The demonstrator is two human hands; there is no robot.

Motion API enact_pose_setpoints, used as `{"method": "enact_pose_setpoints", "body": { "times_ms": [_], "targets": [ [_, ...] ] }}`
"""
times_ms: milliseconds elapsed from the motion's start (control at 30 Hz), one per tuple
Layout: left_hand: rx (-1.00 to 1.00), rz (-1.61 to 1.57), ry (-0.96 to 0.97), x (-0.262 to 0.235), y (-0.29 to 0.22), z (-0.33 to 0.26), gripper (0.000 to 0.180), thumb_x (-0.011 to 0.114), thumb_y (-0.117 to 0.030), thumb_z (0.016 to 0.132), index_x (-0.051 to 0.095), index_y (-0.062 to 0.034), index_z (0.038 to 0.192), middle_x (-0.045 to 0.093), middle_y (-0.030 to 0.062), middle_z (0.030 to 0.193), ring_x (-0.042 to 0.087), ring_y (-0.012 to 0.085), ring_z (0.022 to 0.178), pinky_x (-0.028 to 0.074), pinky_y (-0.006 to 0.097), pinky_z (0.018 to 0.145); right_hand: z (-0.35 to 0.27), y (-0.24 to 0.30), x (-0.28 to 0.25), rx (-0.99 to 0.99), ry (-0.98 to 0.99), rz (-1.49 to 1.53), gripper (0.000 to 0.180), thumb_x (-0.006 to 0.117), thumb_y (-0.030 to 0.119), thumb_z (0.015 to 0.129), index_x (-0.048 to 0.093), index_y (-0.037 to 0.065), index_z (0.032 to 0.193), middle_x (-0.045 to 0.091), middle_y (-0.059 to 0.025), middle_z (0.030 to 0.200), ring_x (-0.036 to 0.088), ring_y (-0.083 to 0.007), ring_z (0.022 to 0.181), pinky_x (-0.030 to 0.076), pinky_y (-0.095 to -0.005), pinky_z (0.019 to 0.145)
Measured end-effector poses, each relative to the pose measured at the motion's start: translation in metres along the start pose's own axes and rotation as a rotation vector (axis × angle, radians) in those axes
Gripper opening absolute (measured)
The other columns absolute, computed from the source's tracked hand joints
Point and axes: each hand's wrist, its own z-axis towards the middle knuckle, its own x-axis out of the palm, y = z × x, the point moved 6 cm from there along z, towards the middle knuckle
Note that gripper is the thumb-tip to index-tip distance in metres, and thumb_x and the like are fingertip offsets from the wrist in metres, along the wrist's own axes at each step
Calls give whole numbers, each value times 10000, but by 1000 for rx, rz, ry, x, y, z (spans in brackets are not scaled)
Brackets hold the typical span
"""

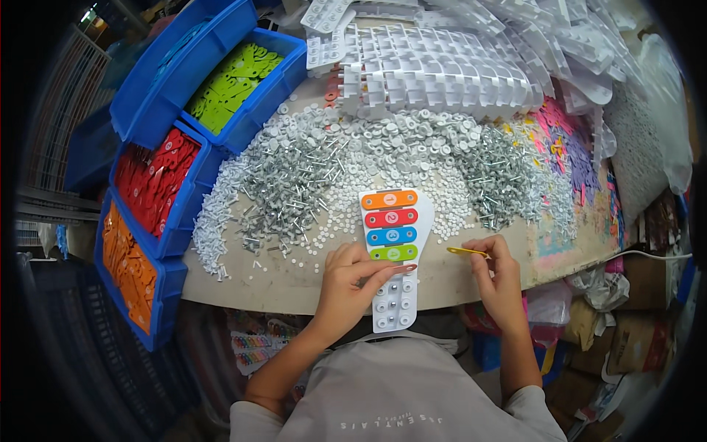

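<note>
A white toy xylophone base (422,210) lies upright before me at the table's front edge, its lower end sticking out past it. Orange, red, blue and green bars (392,236) are fixed across its upper part. Below them, rows of round white washers (393,305) with metal pins show on the base. My left hand (352,278) pinches a narrow reddish bar (404,268), seen nearly edge-on, just below the green one. To the right of the base, my right hand (499,274) holds a yellow bar (464,251) between thumb and fingers, apart from the base.
Blue bins (174,234) of green, red and orange bars line the left. Heaps of metal pins (294,166) and white washers (412,132) spread across the table. Stacked white bases (442,66) stand behind; purple and pink pieces (574,155) lie at right.
</note>
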Motion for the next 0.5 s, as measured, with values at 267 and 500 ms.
{"method": "enact_pose_setpoints", "body": {
  "times_ms": [267, 500],
  "targets": [
    [63, 111, 13, 5, -9, 3, 80, 792, -145, 801, 758, -93, 852, 565, -14, 669, 469, 162, 684, 326, 333, 725, -10, 9, 2, -198, -199, 584, 132, 490, -49, 954, 404, 49, 968, 639, -170, 995, 670, -216, 896, 557, -314, 771],
    [29, 167, 36, 7, -3, 6, 119, 778, -213, 822, 725, -107, 816, 572, -14, 701, 498, 189, 724, 342, 354, 749, -15, -5, 31, -67, -30, 708, 78, 386, 0, 965, 428, 66, 960, 531, -73, 760, 515, -130, 620, 503, -271, 568]
  ]
}}
